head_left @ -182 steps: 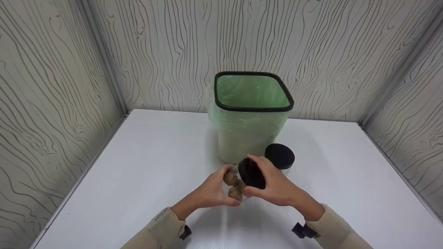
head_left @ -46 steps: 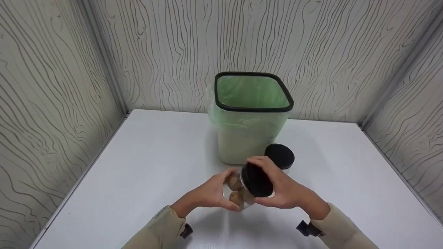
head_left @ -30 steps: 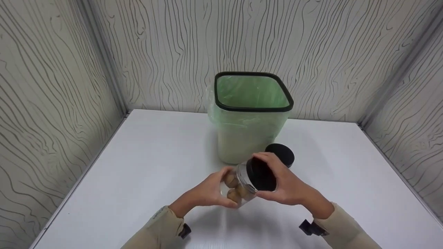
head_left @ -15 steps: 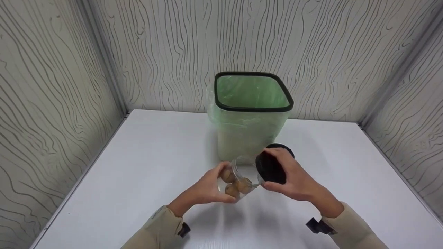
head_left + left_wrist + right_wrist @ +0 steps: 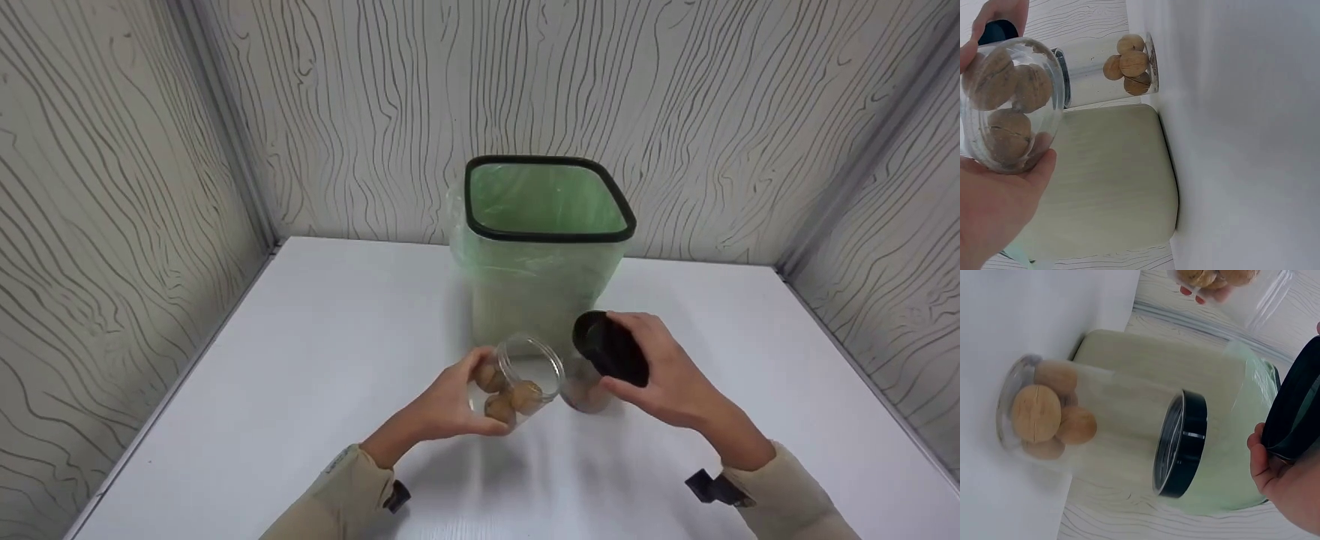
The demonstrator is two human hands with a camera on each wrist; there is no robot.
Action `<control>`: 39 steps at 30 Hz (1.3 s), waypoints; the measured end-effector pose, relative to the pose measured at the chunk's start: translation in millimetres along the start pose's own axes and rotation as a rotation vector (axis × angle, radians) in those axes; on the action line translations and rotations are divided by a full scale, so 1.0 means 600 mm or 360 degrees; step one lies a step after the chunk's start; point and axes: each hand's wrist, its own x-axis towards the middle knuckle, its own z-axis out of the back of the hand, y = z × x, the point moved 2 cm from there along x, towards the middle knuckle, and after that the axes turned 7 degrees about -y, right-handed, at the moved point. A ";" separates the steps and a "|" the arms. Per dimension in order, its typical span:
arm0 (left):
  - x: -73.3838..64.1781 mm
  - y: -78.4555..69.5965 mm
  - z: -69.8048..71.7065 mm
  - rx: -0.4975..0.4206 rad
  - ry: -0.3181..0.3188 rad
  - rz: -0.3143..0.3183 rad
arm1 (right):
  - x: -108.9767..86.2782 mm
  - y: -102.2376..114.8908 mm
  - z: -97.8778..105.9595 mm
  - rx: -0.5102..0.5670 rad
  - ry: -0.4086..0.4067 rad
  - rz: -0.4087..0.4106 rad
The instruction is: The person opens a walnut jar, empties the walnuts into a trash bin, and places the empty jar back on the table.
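Observation:
My left hand [image 5: 448,405] grips a clear jar [image 5: 541,369] near its base. The uncapped mouth tilts up and to the right, and several walnuts [image 5: 500,409] lie inside. My right hand [image 5: 671,382] holds a black lid [image 5: 624,354] by its edge, apart from the jar's mouth. In the right wrist view the hollow underside of that lid shows. A second clear jar [image 5: 1123,433] stands upright on the table, capped with its own black lid [image 5: 1189,444]. Several walnuts [image 5: 1037,414] rest at its bottom. In the head view the held lid partly covers this second jar.
A pale green bin [image 5: 551,237] with a black rim and a thin green liner [image 5: 469,251] stands behind the jars. The white table [image 5: 337,322] is enclosed by wood-patterned panels [image 5: 360,120] at the back and both sides.
The lid has come off the jar in my left hand. My right hand has carried it rightward, in front of the second jar's lid. The left hand's jar has shifted slightly up.

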 end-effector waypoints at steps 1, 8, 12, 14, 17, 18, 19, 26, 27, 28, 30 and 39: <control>0.000 0.000 0.000 0.0003 -0.0002 0.0002 | -0.001 -0.003 0.003 -0.0010 0.0001 -0.0025; 0.001 0.000 0.005 -0.0014 -0.0036 0.0002 | -0.012 -0.028 0.024 -0.0079 -0.0020 -0.0172; 0.001 -0.002 0.006 -0.0012 -0.0034 -0.0001 | -0.021 -0.045 0.036 -0.0121 -0.0035 -0.0228; 0.001 -0.002 0.006 -0.0016 -0.0034 0.0002 | -0.026 -0.053 0.041 -0.0139 -0.0043 -0.0250; 0.002 0.000 0.008 -0.0030 -0.0035 -0.0005 | -0.031 -0.066 0.049 -0.0158 -0.0062 -0.0279; 0.002 0.001 0.008 -0.0034 -0.0034 -0.0011 | -0.033 -0.070 0.051 -0.0157 -0.0071 -0.0283; 0.002 0.002 0.008 -0.0038 -0.0034 -0.0017 | -0.034 -0.075 0.053 -0.0156 -0.0079 -0.0289; 0.002 0.004 0.010 -0.0035 -0.0040 -0.0005 | -0.045 -0.108 0.059 -0.0145 -0.0094 -0.0361; 0.001 0.003 0.011 -0.0033 -0.0043 0.0008 | -0.046 -0.114 0.058 -0.0146 -0.0090 -0.0374; 0.001 0.002 0.012 -0.0027 -0.0047 0.0021 | -0.048 -0.120 0.058 -0.0149 -0.0086 -0.0387; 0.001 0.001 0.013 -0.0019 -0.0051 0.0038 | -0.050 -0.132 0.056 -0.0156 -0.0076 -0.0418; 0.002 0.002 0.019 0.0019 -0.0061 0.0004 | -0.063 -0.183 0.042 -0.0237 0.0045 -0.0583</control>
